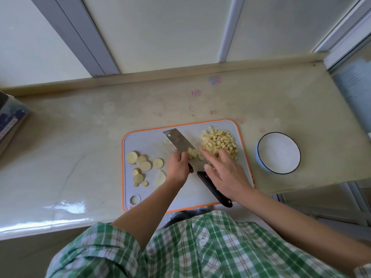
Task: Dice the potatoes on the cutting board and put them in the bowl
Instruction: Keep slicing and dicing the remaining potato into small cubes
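Cutting board on counter, orange rim.
Knife flat on board, blade pointing away and left, dark handle running under right hand.
Left hand curled round blade's rear end next to handle, gripping it.
Right hand holds nothing, fingers straight and spread, reaching a few cubes lying on blade.
Diced potato pile in board's far right corner.
Potato slices uncut along board's left side.
Bowl on counter just right of board, not touching it.
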A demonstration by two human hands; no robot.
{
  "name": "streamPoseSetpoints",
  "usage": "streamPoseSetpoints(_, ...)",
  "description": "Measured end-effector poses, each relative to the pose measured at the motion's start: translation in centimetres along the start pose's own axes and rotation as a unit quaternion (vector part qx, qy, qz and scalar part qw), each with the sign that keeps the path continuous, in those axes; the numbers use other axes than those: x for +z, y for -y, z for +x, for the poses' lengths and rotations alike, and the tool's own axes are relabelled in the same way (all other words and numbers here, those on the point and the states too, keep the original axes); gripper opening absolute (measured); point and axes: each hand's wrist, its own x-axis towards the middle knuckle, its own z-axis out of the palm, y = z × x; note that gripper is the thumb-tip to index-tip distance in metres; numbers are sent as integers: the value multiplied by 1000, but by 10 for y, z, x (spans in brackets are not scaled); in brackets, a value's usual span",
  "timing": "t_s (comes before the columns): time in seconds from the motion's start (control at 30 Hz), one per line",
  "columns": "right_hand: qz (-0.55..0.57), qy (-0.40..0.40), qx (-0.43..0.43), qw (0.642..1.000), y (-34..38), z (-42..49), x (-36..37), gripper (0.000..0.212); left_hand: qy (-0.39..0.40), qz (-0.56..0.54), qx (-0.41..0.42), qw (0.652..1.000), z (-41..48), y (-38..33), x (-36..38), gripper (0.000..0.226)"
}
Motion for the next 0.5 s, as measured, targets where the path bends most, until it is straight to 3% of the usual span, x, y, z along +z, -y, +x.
streamPoseSetpoints(0.2,111,84,-41,989,8,7,18,53,-2,-62,2,998,-6,-7,-1,27)
streamPoseSetpoints(0.4,53,113,66,990,-12,20,17,56,24,-55,44,997,-11,-22,7,39)
streamPoseSetpoints(0.5,8,117,110,987,-24,26,12,69,19,-55,37,998,-7,-22,8,35)
